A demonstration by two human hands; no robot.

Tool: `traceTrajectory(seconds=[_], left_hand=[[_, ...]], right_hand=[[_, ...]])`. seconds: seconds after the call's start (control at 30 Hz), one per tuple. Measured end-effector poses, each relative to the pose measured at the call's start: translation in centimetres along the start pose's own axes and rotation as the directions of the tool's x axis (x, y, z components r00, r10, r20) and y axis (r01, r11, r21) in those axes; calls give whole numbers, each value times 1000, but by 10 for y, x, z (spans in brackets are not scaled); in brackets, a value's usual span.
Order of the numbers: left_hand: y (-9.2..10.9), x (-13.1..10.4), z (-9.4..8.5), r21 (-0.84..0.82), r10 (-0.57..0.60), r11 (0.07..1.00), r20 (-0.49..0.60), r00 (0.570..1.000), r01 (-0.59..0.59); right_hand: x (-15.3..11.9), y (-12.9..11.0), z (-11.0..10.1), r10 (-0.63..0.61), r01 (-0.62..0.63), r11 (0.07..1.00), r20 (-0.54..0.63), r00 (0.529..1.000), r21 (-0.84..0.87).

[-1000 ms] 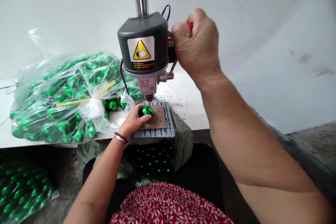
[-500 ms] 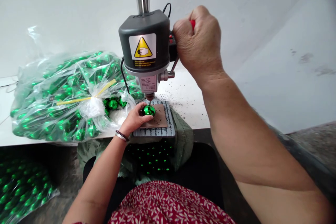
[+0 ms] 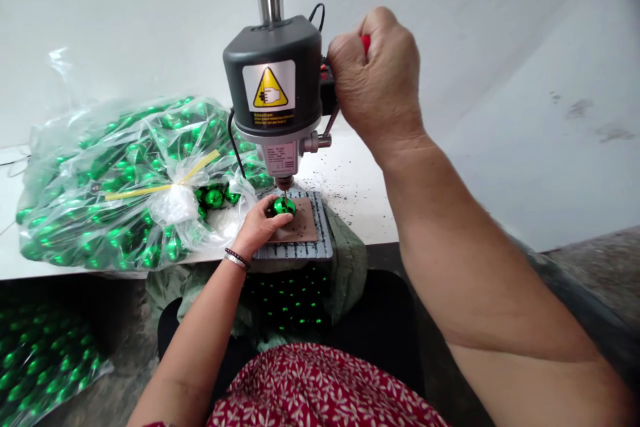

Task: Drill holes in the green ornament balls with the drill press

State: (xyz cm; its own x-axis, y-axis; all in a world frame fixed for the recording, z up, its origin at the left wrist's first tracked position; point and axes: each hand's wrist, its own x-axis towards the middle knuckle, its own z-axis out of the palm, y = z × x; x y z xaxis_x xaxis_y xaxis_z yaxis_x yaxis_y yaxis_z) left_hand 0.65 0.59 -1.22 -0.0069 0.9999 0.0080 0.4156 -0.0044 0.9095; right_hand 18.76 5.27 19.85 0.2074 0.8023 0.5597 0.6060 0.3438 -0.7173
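A shiny green ball [image 3: 285,207], like a Christmas bauble, rests on a brown board [image 3: 305,223] over the grey slotted base [image 3: 324,247] of a small bench drill press [image 3: 273,80]. My left hand [image 3: 259,221] grips the ball from its left side, thumb in front and fingers behind. The thin drill bit [image 3: 285,193] comes down at the top of the ball; whether it has gone in I cannot tell. My right hand [image 3: 380,73] is wrapped round the press's feed lever, whose red knob [image 3: 367,44] shows between the fingers.
A clear plastic bag [image 3: 125,180] full of green balls lies on the white table [image 3: 360,207] at left, with a yellow tie [image 3: 200,165]. Another such bag [image 3: 45,353] is on the floor. Dark shavings litter the tabletop. More green balls [image 3: 290,300] sit in a sack below the base.
Both hands keep their grips on the ball and the lever. The view has shifted slightly; hardly anything else differs.
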Motion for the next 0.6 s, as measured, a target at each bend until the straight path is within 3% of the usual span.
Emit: traceTrajectory(seconds=[0.2,0.5,0.6], left_hand=[[9,-5,0,177,-7,984,75,997,-7],[1,-7,6,116,24,993,75,997,-32],[-2,-7,9,138,25,990,35,999,-30]], right_hand=[[0,0,-1,1,-1,1000,-3,1000,-2],[-6,-1,-2,3,-3,1000,-21,1000,0],[-15,6,-3,-52,55,997,-59,997,50]])
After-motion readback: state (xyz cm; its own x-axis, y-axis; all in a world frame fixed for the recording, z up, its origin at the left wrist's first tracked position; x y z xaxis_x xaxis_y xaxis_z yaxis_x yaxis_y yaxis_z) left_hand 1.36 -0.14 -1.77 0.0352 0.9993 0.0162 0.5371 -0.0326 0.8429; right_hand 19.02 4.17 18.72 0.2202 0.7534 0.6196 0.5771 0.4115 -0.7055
